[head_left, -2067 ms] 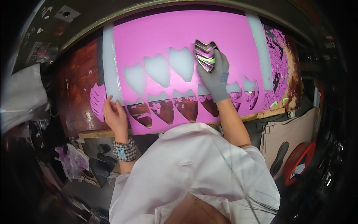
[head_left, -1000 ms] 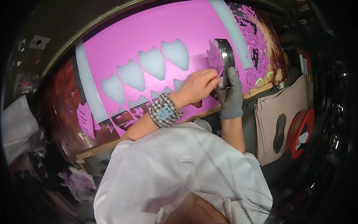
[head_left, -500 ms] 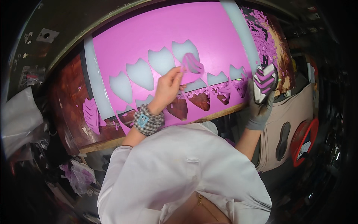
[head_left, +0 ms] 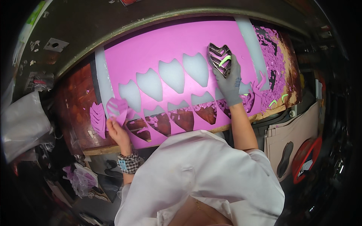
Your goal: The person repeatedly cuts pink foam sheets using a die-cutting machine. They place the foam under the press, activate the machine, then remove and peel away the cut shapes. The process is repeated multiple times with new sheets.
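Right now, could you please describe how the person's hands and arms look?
The left hand is ungloved, with a black-and-white checked band and light-blue patch at the wrist. The right hand wears a grey glove with small blue markings. The forearms are bare below white sleeves.

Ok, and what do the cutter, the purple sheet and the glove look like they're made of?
The cutter: probably metal with some shine, judging by its thin, dark walls and bright edges.
The purple sheet: perhaps foam or soft rubber, smooth and fairly matte, with clean-edged holes.
The glove: seemingly knit fabric, possibly coated, dull grey and close-fitting.
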`<control>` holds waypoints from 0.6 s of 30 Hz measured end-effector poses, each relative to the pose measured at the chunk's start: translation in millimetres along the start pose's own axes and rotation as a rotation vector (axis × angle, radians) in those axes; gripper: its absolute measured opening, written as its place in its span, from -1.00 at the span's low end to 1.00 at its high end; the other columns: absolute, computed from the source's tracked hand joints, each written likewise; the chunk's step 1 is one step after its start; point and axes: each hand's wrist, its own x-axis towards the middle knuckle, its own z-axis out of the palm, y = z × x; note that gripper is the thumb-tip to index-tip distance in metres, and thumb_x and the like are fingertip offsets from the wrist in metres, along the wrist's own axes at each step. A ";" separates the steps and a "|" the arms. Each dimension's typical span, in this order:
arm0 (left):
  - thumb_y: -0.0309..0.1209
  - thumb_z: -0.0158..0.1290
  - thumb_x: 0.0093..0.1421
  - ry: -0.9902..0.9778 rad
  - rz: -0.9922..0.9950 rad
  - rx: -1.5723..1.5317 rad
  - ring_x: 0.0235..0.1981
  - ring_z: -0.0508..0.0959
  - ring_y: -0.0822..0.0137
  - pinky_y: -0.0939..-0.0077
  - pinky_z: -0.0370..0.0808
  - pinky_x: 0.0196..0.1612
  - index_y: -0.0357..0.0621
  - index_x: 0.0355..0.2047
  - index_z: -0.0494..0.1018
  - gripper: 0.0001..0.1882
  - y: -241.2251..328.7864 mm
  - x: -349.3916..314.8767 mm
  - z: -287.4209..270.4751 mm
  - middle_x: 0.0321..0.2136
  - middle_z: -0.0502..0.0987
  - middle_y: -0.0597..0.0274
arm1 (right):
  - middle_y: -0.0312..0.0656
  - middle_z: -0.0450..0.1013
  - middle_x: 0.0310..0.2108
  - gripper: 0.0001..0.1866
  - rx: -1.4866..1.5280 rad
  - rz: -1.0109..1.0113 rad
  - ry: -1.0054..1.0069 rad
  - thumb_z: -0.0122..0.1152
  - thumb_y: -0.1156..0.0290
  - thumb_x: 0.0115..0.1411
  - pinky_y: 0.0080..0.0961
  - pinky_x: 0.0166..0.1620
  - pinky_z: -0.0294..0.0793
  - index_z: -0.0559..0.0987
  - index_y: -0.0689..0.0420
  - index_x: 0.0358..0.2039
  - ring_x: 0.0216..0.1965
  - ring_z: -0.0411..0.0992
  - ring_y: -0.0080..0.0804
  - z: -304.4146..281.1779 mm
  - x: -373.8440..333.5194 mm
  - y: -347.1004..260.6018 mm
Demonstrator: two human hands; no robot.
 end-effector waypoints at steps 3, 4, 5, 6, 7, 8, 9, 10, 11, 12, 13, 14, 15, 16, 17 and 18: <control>-0.32 -0.19 0.39 0.249 0.199 0.557 -0.44 0.40 0.27 0.34 0.39 -0.33 -0.34 -0.20 0.32 -0.73 -11.8 -30.0 -28.2 -0.45 0.40 0.10 | 0.19 0.32 0.01 -0.10 0.010 -0.011 0.014 0.40 0.25 -0.01 -0.11 0.07 0.34 0.14 0.31 0.25 0.05 0.32 0.08 -7.0 -2.8 6.6; -0.30 -0.18 0.39 0.224 0.216 0.594 -0.42 0.40 0.22 0.29 0.37 -0.30 -0.35 -0.21 0.32 -0.71 -16.2 -38.4 -31.2 -0.44 0.40 0.06 | 0.20 0.32 0.01 -0.10 0.024 -0.012 0.006 0.40 0.25 -0.01 -0.12 0.08 0.34 0.14 0.31 0.25 0.06 0.32 0.06 -9.9 -1.8 9.2; -0.28 -0.18 0.39 0.225 0.216 0.625 -0.41 0.40 0.17 0.25 0.36 -0.28 -0.35 -0.22 0.31 -0.70 -21.5 -47.8 -31.8 -0.44 0.40 0.01 | 0.20 0.31 0.03 -0.12 0.100 0.007 -0.020 0.38 0.24 0.03 -0.14 0.09 0.34 0.13 0.32 0.25 0.08 0.32 0.05 -13.8 -1.3 12.7; -0.25 -0.17 0.38 0.237 0.147 0.666 -0.39 0.40 0.12 0.21 0.34 -0.25 -0.36 -0.23 0.30 -0.68 -25.8 -52.8 -32.1 -0.44 0.40 -0.03 | 0.21 0.30 0.05 -0.13 0.173 0.030 -0.055 0.35 0.23 0.06 -0.16 0.11 0.33 0.12 0.32 0.26 0.09 0.32 0.04 -16.9 -0.4 16.3; -0.21 -0.15 0.37 0.207 0.062 0.636 -0.38 0.43 -0.01 0.17 0.36 -0.26 -0.32 -0.22 0.33 -0.66 -31.0 -62.6 -29.3 -0.41 0.44 -0.12 | 0.22 0.29 0.08 -0.14 0.246 0.057 -0.093 0.33 0.22 0.09 -0.18 0.13 0.33 0.12 0.33 0.27 0.11 0.32 0.03 -20.6 -0.4 20.4; -0.20 -0.13 0.36 0.199 0.132 0.674 -0.37 0.45 -0.05 0.15 0.36 -0.26 -0.30 -0.21 0.34 -0.66 -35.4 -66.3 -26.7 -0.40 0.45 -0.12 | 0.23 0.28 0.10 -0.16 0.282 0.108 -0.058 0.30 0.20 0.13 -0.19 0.14 0.32 0.11 0.33 0.28 0.13 0.32 0.03 -24.4 -0.4 24.1; -0.19 -0.12 0.36 0.203 0.183 0.710 -0.36 0.46 -0.09 0.14 0.37 -0.26 -0.28 -0.21 0.35 -0.66 -39.4 -69.1 -23.7 -0.40 0.47 -0.13 | 0.24 0.26 0.12 -0.17 0.318 0.161 -0.020 0.26 0.19 0.16 -0.21 0.15 0.32 0.10 0.34 0.28 0.14 0.31 0.02 -29.0 -0.5 26.4; -0.18 -0.10 0.35 0.205 0.235 0.752 -0.36 0.47 -0.12 0.12 0.37 -0.26 -0.26 -0.20 0.35 -0.67 -41.7 -71.0 -22.1 -0.39 0.48 -0.13 | 0.24 0.25 0.15 -0.19 0.367 0.189 0.017 0.23 0.18 0.19 -0.23 0.17 0.31 0.08 0.34 0.29 0.15 0.31 0.02 -34.3 -0.7 27.1; -0.18 -0.08 0.34 0.235 0.261 0.715 -0.35 0.51 -0.17 0.09 0.39 -0.30 -0.22 -0.19 0.37 -0.68 -44.4 -72.1 -19.8 -0.40 0.52 -0.13 | 0.26 0.17 0.21 -0.22 0.329 0.238 0.030 0.10 0.12 0.27 -0.22 0.22 0.25 0.05 0.36 0.30 0.21 0.25 0.03 -43.4 1.7 27.1; -0.18 -0.07 0.33 0.262 0.257 0.730 -0.37 0.52 -0.16 0.09 0.39 -0.33 -0.22 -0.19 0.37 -0.69 -44.9 -72.6 -19.7 -0.41 0.52 -0.12 | 0.28 0.15 0.21 -0.21 0.265 0.246 0.103 0.07 0.11 0.28 -0.21 0.23 0.21 0.03 0.38 0.30 0.22 0.21 0.06 -52.6 5.2 24.7; -0.18 -0.07 0.33 0.270 0.258 0.737 -0.39 0.53 -0.15 0.10 0.40 -0.35 -0.21 -0.19 0.37 -0.69 -46.0 -73.7 -19.0 -0.43 0.53 -0.11 | 0.29 0.14 0.22 -0.21 0.204 0.232 0.174 0.04 0.10 0.29 -0.19 0.25 0.17 0.01 0.39 0.30 0.24 0.17 0.08 -62.5 10.7 20.6; -0.18 -0.06 0.33 0.290 0.237 0.764 -0.41 0.53 -0.14 0.11 0.40 -0.37 -0.20 -0.19 0.37 -0.69 -44.6 -74.4 -20.4 -0.44 0.53 -0.10 | 0.31 0.12 0.22 -0.21 0.146 0.268 0.224 0.01 0.09 0.30 -0.17 0.27 0.14 -0.01 0.40 0.30 0.26 0.13 0.10 -72.6 17.2 14.5; -0.18 -0.05 0.33 0.275 0.287 0.742 -0.42 0.54 -0.14 0.12 0.41 -0.38 -0.20 -0.19 0.37 -0.69 -44.6 -74.7 -20.4 -0.44 0.53 -0.09 | 0.36 0.08 0.22 -0.18 0.067 0.126 0.323 -0.02 0.08 0.30 -0.10 0.29 0.07 -0.05 0.43 0.30 0.28 0.06 0.20 -85.1 30.4 8.1; -0.18 -0.05 0.33 0.277 0.322 0.726 -0.43 0.54 -0.14 0.12 0.41 -0.40 -0.21 -0.20 0.37 -0.69 -42.9 -75.5 -21.4 -0.45 0.53 -0.08 | 0.42 0.03 0.23 -0.16 -0.011 0.057 0.398 -0.05 0.06 0.30 -0.04 0.31 0.01 -0.08 0.45 0.29 0.29 -0.02 0.29 -95.3 44.7 1.9; -0.17 -0.04 0.32 0.281 0.356 0.706 -0.44 0.54 -0.13 0.13 0.41 -0.41 -0.21 -0.20 0.37 -0.69 -42.2 -76.1 -21.4 -0.46 0.54 -0.07 | 0.46 0.00 0.23 -0.15 -0.183 -0.070 0.417 -0.04 0.05 0.29 0.00 0.31 -0.02 -0.10 0.47 0.29 0.28 -0.05 0.35 -101.4 61.9 -3.1; -0.17 -0.03 0.32 0.287 0.363 0.699 -0.44 0.54 -0.13 0.14 0.41 -0.41 -0.21 -0.21 0.36 -0.69 -41.2 -76.7 -21.3 -0.46 0.54 -0.07 | 0.50 -0.04 0.23 -0.13 -0.357 -0.158 0.423 -0.04 0.04 0.29 0.04 0.31 -0.04 -0.12 0.48 0.29 0.28 -0.08 0.41 -103.0 73.6 -7.4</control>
